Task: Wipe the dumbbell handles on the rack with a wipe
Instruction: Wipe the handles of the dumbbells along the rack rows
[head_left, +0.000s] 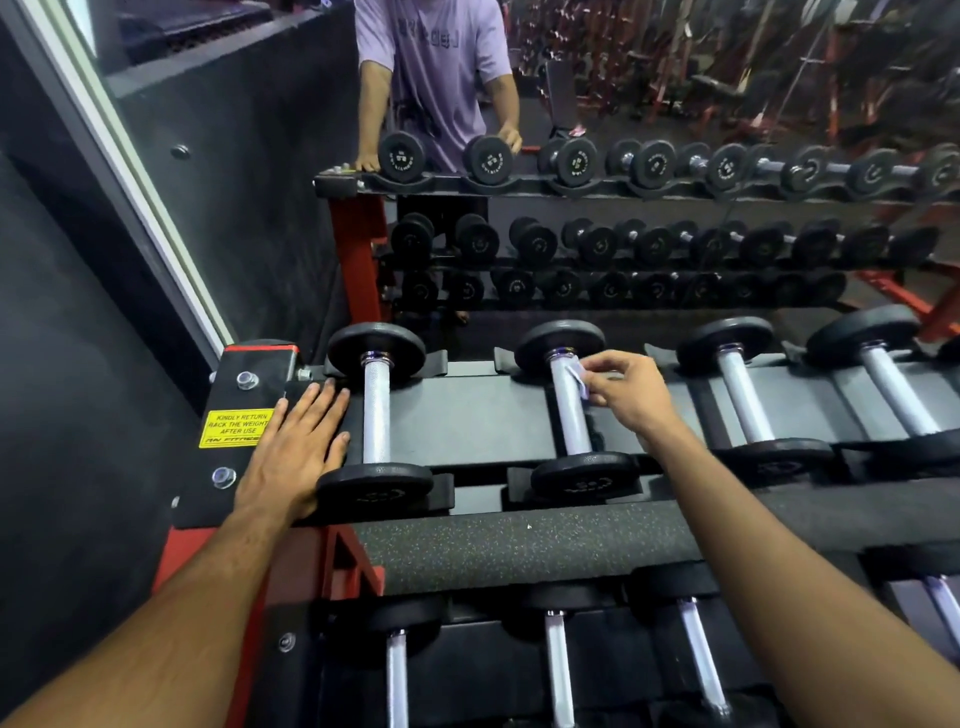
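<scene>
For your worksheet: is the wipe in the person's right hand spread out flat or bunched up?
Bunched up. The wipe is a small crumpled wad pinched by the right hand against the second dumbbell handle, with no flat sheet showing.

You see dim, purplish indoor light, soft shadows, glints on the knurled steel dumbbell handles (376, 410), mirror background blurred, wide-angle bending at edges.

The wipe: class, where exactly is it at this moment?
In the head view, the wipe is pinched in the right hand against the far end of the second dumbbell's handle from the left, top shelf.
</scene>
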